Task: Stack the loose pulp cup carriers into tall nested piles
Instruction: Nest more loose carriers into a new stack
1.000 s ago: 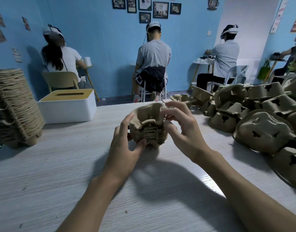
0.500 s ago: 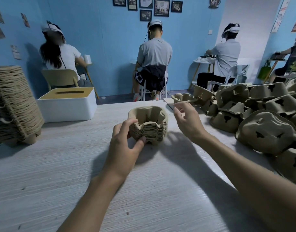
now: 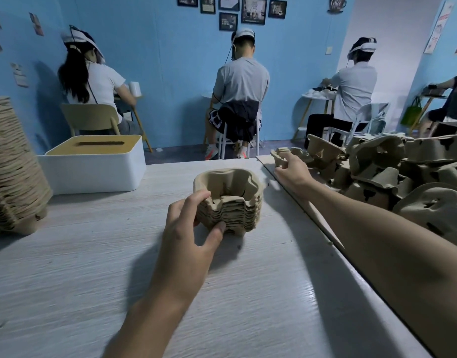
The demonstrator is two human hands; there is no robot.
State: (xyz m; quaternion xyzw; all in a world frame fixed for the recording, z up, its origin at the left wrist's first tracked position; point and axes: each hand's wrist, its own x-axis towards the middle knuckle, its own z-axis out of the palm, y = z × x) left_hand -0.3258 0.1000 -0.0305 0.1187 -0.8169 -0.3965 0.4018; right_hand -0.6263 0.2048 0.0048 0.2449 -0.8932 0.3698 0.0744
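On the table (image 3: 67, 267), left hand (image 3: 188, 228) grips the nested pile (image 3: 232, 202) (thumb low); right hand (image 3: 290, 171) pinches a loose carrier (image 3: 280, 152).

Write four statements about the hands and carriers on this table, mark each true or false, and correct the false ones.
1. The left hand grips the short nested stack on the table. True.
2. The right hand lies flat on the table, holding nothing. False: it grips a loose carrier at the edge of the heap.
3. A tall pile stands at the table's left end. True.
4. The white box sits between the short nested stack and the heap. False: it sits left of the stack, beside the tall pile.
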